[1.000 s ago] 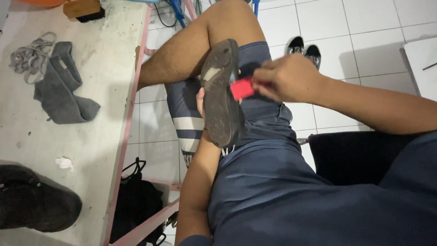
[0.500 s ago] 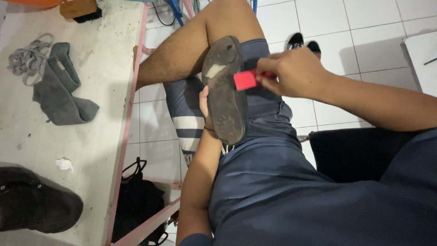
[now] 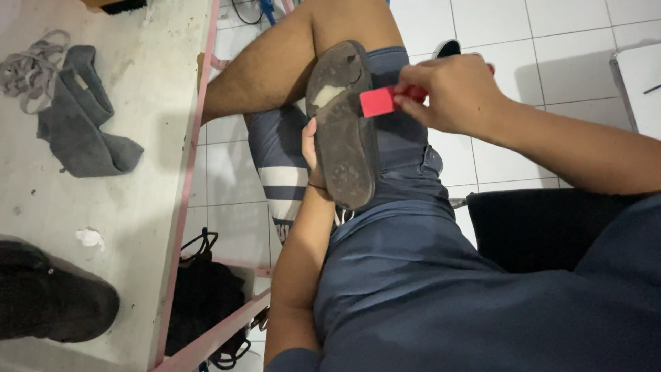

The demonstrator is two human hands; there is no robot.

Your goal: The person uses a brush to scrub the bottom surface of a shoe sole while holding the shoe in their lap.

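Shoe (image 3: 342,127), black, sole up and worn, sits on the lap between both hands, heel end low near the waist. Left hand (image 3: 310,148) is mostly hidden behind it, fingers wrapped around the shoe's left edge, gripping it. Right hand (image 3: 451,93) pinches a red brush (image 3: 379,101), its red block touching the sole's right edge near the toe. Left of the left hand, a pale table (image 3: 138,227) holds a grey cloth (image 3: 86,127), grey laces (image 3: 27,69) and another black shoe (image 3: 51,296).
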